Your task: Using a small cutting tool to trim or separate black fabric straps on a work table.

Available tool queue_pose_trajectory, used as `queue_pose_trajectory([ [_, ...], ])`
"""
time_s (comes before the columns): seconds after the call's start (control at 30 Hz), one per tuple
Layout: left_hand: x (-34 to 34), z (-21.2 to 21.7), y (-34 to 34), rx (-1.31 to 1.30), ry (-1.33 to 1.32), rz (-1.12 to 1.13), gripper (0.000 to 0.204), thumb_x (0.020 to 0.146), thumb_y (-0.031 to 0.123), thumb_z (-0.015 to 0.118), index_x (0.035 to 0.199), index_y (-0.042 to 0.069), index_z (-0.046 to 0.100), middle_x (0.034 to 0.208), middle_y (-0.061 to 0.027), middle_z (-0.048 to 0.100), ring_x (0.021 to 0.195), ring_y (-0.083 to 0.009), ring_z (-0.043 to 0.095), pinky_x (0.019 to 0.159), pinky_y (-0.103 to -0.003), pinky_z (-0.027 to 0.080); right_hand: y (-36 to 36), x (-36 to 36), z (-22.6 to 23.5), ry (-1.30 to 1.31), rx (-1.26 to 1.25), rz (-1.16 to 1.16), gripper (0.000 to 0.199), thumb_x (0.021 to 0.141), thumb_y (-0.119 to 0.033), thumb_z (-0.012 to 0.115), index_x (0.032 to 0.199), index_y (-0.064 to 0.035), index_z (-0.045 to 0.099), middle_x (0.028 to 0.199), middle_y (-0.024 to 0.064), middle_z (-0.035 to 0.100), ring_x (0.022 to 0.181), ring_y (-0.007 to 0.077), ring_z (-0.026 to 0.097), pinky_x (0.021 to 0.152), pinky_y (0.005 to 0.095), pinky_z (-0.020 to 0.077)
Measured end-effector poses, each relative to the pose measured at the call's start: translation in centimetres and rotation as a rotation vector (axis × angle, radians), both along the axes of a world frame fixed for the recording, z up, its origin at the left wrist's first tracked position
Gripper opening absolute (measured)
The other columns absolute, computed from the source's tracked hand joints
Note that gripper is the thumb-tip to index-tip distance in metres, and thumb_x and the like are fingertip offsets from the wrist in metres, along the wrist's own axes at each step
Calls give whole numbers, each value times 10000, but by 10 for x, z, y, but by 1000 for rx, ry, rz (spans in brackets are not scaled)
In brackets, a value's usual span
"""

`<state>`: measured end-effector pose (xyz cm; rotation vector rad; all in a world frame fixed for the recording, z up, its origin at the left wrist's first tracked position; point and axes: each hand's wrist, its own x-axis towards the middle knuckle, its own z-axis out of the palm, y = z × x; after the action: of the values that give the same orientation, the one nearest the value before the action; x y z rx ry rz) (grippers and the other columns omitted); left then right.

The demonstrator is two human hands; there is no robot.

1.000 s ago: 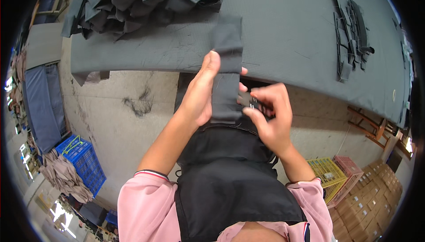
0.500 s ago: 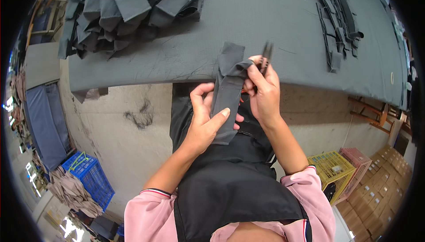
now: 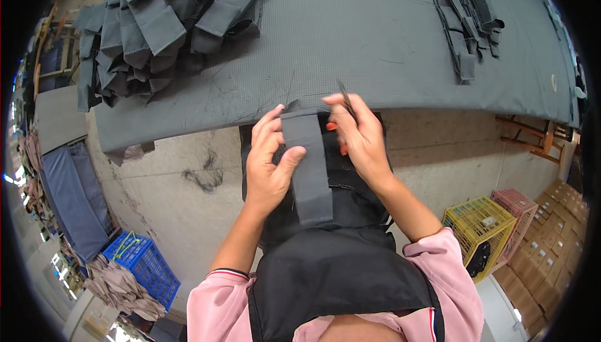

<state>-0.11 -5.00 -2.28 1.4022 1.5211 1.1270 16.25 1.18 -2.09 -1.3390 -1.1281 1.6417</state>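
My left hand [image 3: 266,170] holds a dark grey fabric strip [image 3: 311,170] along its left edge, thumb on the front face. The strip hangs down in front of my black apron, its upper end near the table edge. To the right of it, my right hand [image 3: 362,138] is closed around small scissors [image 3: 345,96]. Their dark blades point up past the knuckles and orange handle parts show beside the palm. A small gap lies between the right fingers and the strip.
A grey-covered table [image 3: 338,35] spans the far side. It bears a heap of grey fabric strips [image 3: 156,25] at left and a bundle of narrow dark strips [image 3: 466,19] at right. A blue crate [image 3: 147,270], a yellow crate [image 3: 479,226] and cardboard boxes [image 3: 544,248] stand on the floor.
The strip has come away from my right fingers and now hangs from my left hand, its upper end lower. My right hand has moved down and left with the scissors.
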Motion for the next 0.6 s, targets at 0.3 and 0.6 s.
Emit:
queue_pose_trajectory([
  [0.3,-7,-10,-2,3,-54,-110,636,584,471,827,833,19,456,1261,-195,469,1304,-350,352,1006,-422,336,-37,37,21,-531,664,189,343,680,-59,734,999,-59,609,757,54,584,596,194,572,536,289,407],
  [0.6,-8,-5,-4,-31,-10,-156,679,540,488,850,827,15,457,1219,-169,455,1318,-381,316,1020,-462,302,-28,34,19,-524,714,186,279,669,53,706,932,-14,641,772,87,620,617,187,560,652,295,473],
])
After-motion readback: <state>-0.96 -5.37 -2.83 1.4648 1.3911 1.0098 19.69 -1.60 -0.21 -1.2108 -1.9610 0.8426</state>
